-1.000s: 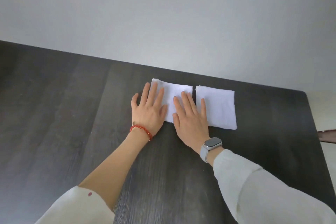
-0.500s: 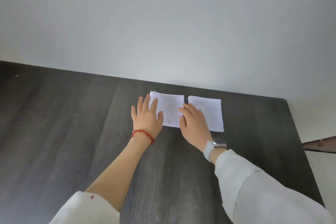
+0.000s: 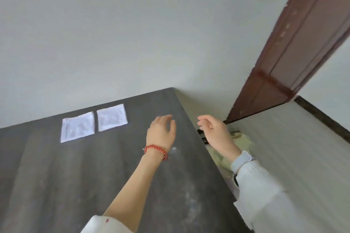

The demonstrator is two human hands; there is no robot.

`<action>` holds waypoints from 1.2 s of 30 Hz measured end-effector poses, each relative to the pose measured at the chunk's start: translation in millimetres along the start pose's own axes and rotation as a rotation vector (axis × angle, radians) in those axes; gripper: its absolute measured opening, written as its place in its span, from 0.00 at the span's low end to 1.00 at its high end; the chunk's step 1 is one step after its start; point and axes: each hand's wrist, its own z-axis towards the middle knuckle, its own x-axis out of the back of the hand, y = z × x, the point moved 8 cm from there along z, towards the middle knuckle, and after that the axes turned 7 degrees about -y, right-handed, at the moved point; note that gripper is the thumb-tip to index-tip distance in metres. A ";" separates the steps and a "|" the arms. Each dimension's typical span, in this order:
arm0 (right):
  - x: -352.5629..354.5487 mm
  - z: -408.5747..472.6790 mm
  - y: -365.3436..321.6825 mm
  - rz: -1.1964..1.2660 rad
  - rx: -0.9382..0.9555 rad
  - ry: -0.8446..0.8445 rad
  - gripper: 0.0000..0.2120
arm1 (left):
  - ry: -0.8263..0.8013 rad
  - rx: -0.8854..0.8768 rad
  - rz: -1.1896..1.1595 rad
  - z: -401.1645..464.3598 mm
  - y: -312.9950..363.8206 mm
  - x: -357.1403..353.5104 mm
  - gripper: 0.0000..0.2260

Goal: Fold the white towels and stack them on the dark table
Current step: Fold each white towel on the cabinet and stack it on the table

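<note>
1. We see two folded towels, the left towel (image 3: 77, 129) and the right towel (image 3: 112, 117), side by side, unstacked, on the desk (image 3: 56, 185).
2. Our left hand (image 3: 162, 131) and right hand (image 3: 216, 134) hang loosely curled, empty.
3. Writing beyond the desk edge is unreadable.

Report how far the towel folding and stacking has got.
Done: two folded towels, the left towel and the right towel, lie flat side by side on the table, a narrow gap between them. In hand: nothing; the left hand and right hand hang empty near the table's right edge. Left: stacking one towel on the other. No unfolded towels are in view.
</note>
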 end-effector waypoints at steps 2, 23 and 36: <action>79.9 -59.5 50.7 0.011 -0.067 0.106 0.12 | -0.101 -0.100 0.020 -31.3 74.3 -71.2 0.13; 560.9 -781.9 453.0 0.152 -0.977 1.323 0.12 | -1.241 -1.139 0.027 -564.2 618.8 -696.0 0.13; 826.1 -926.9 637.8 0.158 -1.077 1.373 0.12 | -1.344 -1.271 0.075 -702.5 864.6 -983.7 0.11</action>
